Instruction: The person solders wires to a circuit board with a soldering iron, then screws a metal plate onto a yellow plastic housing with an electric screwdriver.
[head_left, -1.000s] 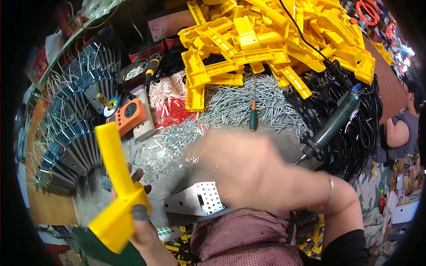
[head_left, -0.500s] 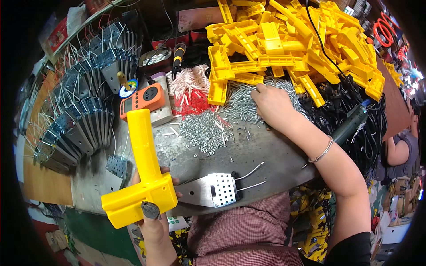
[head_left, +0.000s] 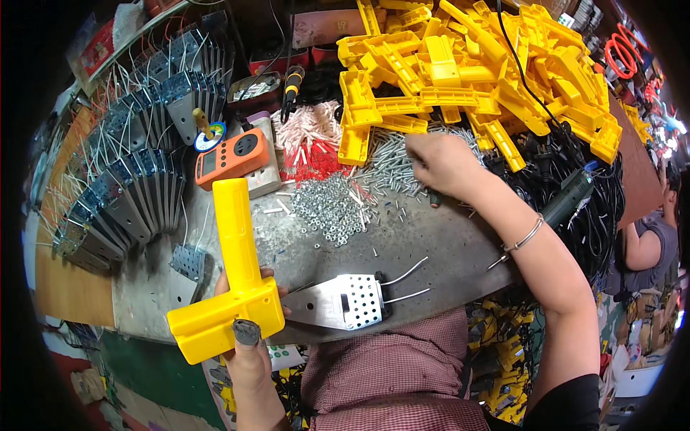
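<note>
My left hand (head_left: 251, 363) grips a yellow plastic tool housing (head_left: 237, 237) with an upright handle; a dark cover wraps the thumb. From the housing's right side juts a flat metal plate (head_left: 316, 305) ending in a perforated metal box (head_left: 364, 302) with two white wires. My right hand (head_left: 447, 167), with a bangle at the wrist, is over the pile of silver screws (head_left: 392, 161). Its fingers are curled down into the pile, and their tips are mostly hidden, so I cannot make out what they hold. Loose nuts (head_left: 334, 208) lie to the left of the screws.
Yellow housing halves (head_left: 460, 72) are heaped at the back, beside black cables (head_left: 596, 208) and a dark power screwdriver (head_left: 568, 197). Farther left are an orange meter (head_left: 233, 158), pale sleeves (head_left: 309, 126), a screwdriver (head_left: 291, 90) and rows of wired metal plates (head_left: 136, 187).
My right hand stays at the screw pile, its fingers now more curled and turned downward. The left hand and housing have barely shifted.
</note>
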The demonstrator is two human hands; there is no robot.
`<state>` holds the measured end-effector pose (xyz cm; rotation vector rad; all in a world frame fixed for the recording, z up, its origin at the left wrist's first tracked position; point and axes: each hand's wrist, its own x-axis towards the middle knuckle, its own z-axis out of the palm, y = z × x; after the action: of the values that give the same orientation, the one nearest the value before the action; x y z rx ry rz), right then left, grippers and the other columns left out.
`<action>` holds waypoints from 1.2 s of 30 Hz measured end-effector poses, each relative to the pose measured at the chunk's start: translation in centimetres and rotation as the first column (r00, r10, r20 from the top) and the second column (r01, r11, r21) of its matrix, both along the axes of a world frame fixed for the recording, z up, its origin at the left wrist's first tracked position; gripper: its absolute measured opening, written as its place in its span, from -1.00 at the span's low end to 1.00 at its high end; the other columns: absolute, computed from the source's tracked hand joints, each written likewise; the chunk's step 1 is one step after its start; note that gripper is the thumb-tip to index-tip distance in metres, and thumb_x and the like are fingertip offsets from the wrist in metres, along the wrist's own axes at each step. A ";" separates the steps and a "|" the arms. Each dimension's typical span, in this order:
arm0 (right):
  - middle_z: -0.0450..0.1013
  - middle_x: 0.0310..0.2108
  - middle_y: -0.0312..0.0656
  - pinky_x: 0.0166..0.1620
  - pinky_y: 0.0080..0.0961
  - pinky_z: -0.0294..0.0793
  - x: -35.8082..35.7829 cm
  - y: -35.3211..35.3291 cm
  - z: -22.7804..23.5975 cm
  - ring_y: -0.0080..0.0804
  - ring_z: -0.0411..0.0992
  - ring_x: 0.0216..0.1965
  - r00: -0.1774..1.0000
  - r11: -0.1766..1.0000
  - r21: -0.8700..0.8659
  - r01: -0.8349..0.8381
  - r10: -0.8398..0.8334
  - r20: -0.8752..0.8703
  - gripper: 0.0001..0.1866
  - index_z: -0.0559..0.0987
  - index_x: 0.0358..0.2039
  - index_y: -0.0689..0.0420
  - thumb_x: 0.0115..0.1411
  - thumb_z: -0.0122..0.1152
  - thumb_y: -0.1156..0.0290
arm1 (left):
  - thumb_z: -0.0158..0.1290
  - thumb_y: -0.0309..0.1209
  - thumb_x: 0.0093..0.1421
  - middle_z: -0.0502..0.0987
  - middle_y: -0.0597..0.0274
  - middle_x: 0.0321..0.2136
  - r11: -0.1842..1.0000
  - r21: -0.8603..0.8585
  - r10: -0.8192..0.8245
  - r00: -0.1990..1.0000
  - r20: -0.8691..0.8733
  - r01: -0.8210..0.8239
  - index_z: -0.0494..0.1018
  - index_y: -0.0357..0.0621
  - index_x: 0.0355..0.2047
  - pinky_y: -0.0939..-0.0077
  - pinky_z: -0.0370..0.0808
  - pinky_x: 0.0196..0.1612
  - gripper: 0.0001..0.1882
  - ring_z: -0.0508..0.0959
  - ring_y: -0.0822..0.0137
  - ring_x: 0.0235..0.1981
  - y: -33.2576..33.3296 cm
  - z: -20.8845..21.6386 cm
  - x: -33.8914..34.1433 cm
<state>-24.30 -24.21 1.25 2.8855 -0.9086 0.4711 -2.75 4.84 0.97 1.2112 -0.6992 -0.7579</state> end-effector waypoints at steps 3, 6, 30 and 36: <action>0.50 -0.38 -0.02 -0.24 -0.22 0.49 -0.6 -0.3 1.6 -0.01 0.49 -0.33 0.924 0.998 0.040 -0.057 0.038 0.380 -0.80 0.52 -0.29 0.17 0.03 0.16 0.45 | 0.14 0.26 0.00 0.43 0.04 -0.08 1.000 0.012 0.007 1.000 0.031 -0.008 0.10 -0.29 0.24 0.48 0.55 -0.29 0.04 0.53 0.25 -0.19 0.3 -0.5 0.2; 0.51 -0.35 -0.03 -0.18 -0.24 0.49 -0.8 0.4 3.8 -0.04 0.49 -0.28 0.933 0.994 0.102 -0.033 -0.006 0.359 -0.83 0.55 -0.33 0.18 0.03 0.16 0.46 | 0.08 0.26 0.06 0.41 0.04 -0.08 1.000 0.013 0.010 0.998 0.068 -0.011 0.08 -0.26 0.26 0.48 0.52 -0.29 0.01 0.51 0.26 -0.20 0.5 -0.6 0.6; 0.44 -0.38 -0.26 -0.36 -0.71 0.39 1.6 14.1 7.9 -0.67 0.38 -0.44 0.701 0.680 0.612 -0.404 -0.199 0.684 -0.86 0.50 -0.27 0.29 0.20 0.19 0.49 | 0.24 -0.47 0.01 0.48 0.13 -0.07 0.964 -0.053 -0.264 0.964 -0.041 0.262 0.16 -0.34 0.19 0.43 0.37 0.08 -0.25 0.50 0.32 -0.07 -1.3 0.9 -2.0; 0.40 -0.33 -0.23 -0.35 -0.77 0.43 1.8 15.6 7.0 -0.67 0.39 -0.46 0.614 0.645 0.539 -0.542 -0.134 0.778 -0.87 0.44 -0.24 0.32 0.24 0.12 0.53 | 0.33 -0.39 0.00 0.51 0.07 -0.08 0.965 -0.094 -0.261 0.919 -0.296 0.244 0.27 -0.35 0.10 0.39 0.41 0.06 -0.30 0.54 0.26 -0.07 -2.5 1.3 -3.7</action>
<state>-22.53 -8.65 8.30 3.5662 -0.9427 1.9390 -6.48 2.31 2.23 0.9333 -0.6196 -1.1086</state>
